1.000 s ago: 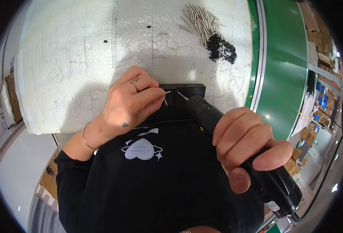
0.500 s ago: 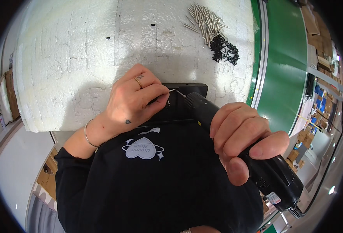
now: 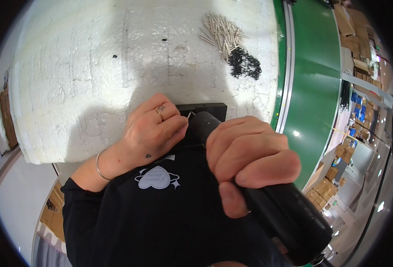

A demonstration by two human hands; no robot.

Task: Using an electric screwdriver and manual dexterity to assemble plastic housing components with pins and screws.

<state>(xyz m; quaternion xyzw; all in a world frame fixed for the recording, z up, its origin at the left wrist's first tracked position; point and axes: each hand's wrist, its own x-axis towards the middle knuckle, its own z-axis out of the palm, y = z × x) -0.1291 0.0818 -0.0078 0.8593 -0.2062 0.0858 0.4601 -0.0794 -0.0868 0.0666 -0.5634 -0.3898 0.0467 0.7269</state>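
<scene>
My right hand (image 3: 252, 153) is wrapped around a black electric screwdriver (image 3: 290, 218) with a cord at its rear end. Its nose points up and left toward the fingertips of my left hand (image 3: 154, 127). Those fingers are pinched on a thin silver metal pin (image 3: 189, 114), of which only a short bit shows beside the screwdriver's tip. Whether the tip touches the pin is hard to see. Beneath both hands lies a flat black box-like piece (image 3: 212, 107), mostly covered by them and close against my black top.
Silver pins (image 3: 223, 33) lie heaped on the white wrapped work surface (image 3: 71, 80), with a pile of small black screws (image 3: 245, 64) just below. Two small black bits (image 3: 164, 40) sit apart to the left. A green surface (image 3: 314, 84) with a metal rail runs along the right.
The screwdriver has swung left and steeper, its nose now right by my left fingertips. Both hands sit slightly further left in view, as does the whole scene. The left pinch stays closed.
</scene>
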